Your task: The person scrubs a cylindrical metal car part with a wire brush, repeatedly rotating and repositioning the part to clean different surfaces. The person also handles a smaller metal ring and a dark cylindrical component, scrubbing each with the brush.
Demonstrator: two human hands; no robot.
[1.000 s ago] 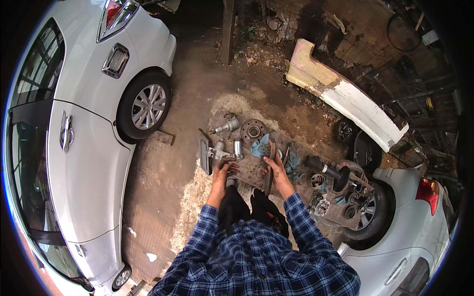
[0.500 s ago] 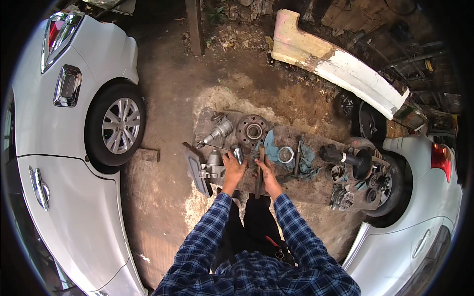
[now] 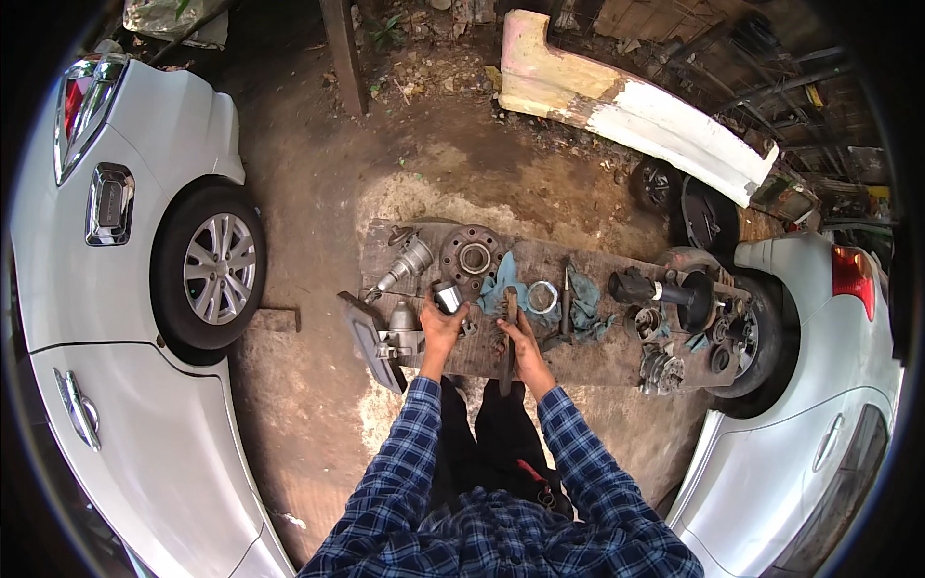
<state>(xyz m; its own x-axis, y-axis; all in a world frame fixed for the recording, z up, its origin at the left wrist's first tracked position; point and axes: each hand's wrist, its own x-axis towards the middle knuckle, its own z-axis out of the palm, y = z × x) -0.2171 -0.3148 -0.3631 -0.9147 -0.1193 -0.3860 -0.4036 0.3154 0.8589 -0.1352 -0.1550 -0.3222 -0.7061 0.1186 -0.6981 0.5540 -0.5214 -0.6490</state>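
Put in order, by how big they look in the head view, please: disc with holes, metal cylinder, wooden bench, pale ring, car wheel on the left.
Wooden bench
Car wheel
Disc with holes
Metal cylinder and pale ring: they look alike, so I cannot rank them.

Shirt [image 3: 491,539] is blue-and-white plaid, trousers [image 3: 506,424] black. Cylinder [image 3: 446,299] is silver and black, bar [image 3: 507,361] dull brown. Rags [image 3: 585,308] are blue, board [image 3: 602,358] brown.

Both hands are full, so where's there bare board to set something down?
The wooden board is bare along its near edge, between the right hand and the metal castings, and, narrowly, behind the blue rags. Crowded: the left end, around the flanged hub, and the right end, around the black tubular part.
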